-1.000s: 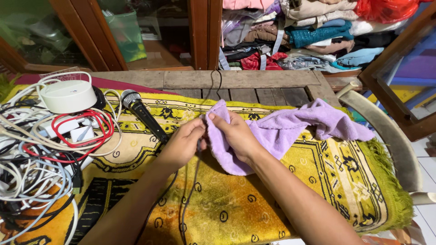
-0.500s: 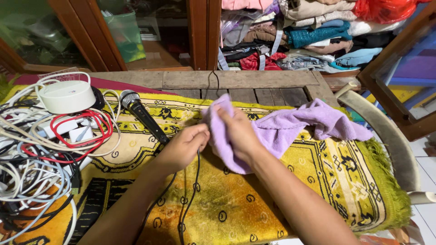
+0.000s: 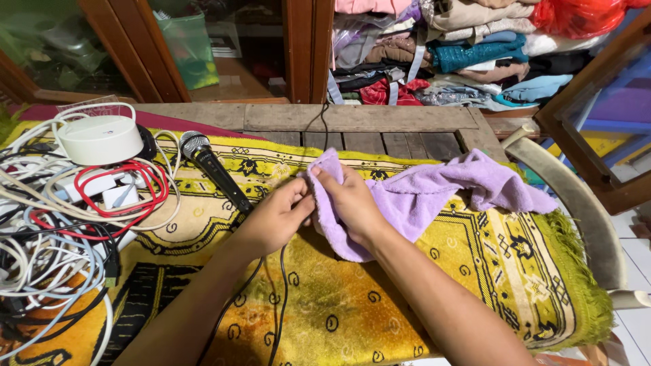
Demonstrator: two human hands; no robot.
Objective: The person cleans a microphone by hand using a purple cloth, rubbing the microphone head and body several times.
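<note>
My right hand [image 3: 352, 203] grips a lilac towel [image 3: 434, 193] that trails off to the right over a yellow patterned mat [image 3: 488, 271]. My left hand [image 3: 274, 220] pinches a thin black cable [image 3: 279, 298] right beside the towel's folded end, and the cable runs down toward me. A black microphone [image 3: 211, 168] with a silver mesh head lies on the mat just left of my left hand, pointing away from me.
A tangle of white, red and black cables [image 3: 61, 230] with a round white device [image 3: 100, 139] fills the left side. Wooden planks [image 3: 380, 118] lie beyond the mat, with stacked clothes [image 3: 461, 54] behind. A curved chair arm [image 3: 583, 203] stands at right.
My right hand with the towel has shifted slightly along the cable and my left hand has closed in next to it. The microphone has not moved.
</note>
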